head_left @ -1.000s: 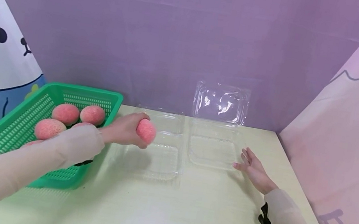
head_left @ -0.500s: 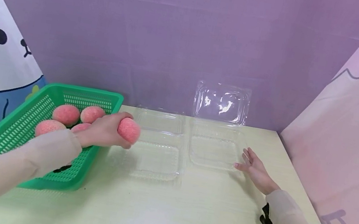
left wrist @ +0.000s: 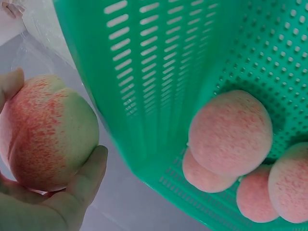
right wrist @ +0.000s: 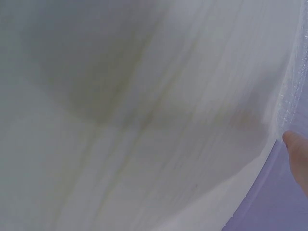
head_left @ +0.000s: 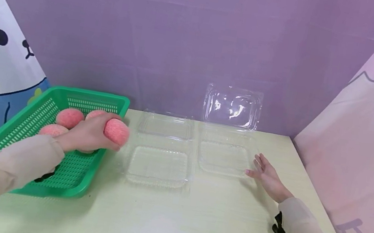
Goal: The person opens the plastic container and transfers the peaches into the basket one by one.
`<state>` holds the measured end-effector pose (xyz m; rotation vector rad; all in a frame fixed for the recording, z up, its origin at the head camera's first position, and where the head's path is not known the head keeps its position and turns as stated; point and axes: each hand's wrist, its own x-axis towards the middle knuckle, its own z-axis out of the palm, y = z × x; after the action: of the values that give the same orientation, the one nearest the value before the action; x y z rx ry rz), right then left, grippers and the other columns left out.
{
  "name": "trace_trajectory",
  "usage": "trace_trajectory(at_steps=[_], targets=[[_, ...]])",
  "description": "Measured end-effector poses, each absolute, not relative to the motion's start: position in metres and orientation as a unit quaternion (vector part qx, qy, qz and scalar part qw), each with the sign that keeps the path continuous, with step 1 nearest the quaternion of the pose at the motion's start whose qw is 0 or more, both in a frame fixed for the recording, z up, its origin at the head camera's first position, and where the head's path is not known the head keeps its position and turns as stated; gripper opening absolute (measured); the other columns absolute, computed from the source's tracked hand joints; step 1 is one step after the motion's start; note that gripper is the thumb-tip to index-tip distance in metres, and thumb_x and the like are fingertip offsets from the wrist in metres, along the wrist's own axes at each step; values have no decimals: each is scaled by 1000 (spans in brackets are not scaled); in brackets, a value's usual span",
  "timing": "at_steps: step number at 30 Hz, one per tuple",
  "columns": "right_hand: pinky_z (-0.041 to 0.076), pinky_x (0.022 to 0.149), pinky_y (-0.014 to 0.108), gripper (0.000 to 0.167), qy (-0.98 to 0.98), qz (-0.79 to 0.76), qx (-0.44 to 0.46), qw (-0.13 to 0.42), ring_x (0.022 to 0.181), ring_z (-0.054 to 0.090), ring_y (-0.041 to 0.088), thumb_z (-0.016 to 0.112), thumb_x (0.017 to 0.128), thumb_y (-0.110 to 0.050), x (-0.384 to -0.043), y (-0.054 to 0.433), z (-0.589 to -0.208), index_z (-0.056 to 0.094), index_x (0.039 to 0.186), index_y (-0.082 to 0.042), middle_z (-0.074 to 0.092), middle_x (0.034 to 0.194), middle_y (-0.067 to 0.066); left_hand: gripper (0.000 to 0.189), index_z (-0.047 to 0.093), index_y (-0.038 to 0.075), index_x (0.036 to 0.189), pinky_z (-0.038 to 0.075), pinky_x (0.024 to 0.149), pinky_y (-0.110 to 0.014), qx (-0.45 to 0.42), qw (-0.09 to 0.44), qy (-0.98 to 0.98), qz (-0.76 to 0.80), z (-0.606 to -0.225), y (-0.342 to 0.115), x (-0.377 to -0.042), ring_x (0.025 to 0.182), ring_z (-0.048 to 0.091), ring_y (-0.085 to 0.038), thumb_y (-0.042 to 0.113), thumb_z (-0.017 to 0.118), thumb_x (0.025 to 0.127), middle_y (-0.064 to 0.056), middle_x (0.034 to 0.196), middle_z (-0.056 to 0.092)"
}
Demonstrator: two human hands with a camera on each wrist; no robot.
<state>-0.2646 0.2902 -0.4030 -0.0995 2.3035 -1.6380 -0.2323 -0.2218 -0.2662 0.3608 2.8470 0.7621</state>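
Note:
My left hand (head_left: 89,133) grips a pink peach (head_left: 116,132) just above the right rim of a green basket (head_left: 91,93). In the left wrist view, thumb and fingers curl round that peach (left wrist: 53,130), which is red on one side and pale green on the other. Several more peaches (left wrist: 231,132) lie inside the basket, some hidden behind the arm. My right hand (head_left: 269,179) has relaxed, spread fingers beside the right clear plastic box (head_left: 222,157). Whether its fingertips touch the box I cannot tell. One fingertip (right wrist: 296,154) shows in the right wrist view.
A second clear box (head_left: 159,169) lies on the pale tabletop (head_left: 169,221) left of the first, its lid (head_left: 166,126) folded back flat. The right box's lid (head_left: 232,108) stands up near the purple backdrop (head_left: 199,44). Printed cloths hang at both sides.
My left hand has moved left with the peach, from above the left box to the basket's right rim. The right hand has stayed in place.

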Motion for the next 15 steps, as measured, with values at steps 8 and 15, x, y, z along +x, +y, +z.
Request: trace_trajectory(at_steps=[8,15], targets=[[10,111,54,97,808,-567,-42,154,140,0,36,60,88,-18,-263,290,-404,-18,143,-4,-7,153,15,83,34,8,134,50,69,-36,90,91,959,254,-266,-239,-226,97,52,-30,38,76,70,-18,122,49],[10,111,54,97,810,-564,-44,153,140,1,36,60,88,-19,-262,290,-403,-18,143,-4,-7,153,15,82,34,14,134,49,66,-35,57,111,958,259,-268,-260,-222,101,48,-28,48,73,71,-12,118,51]])
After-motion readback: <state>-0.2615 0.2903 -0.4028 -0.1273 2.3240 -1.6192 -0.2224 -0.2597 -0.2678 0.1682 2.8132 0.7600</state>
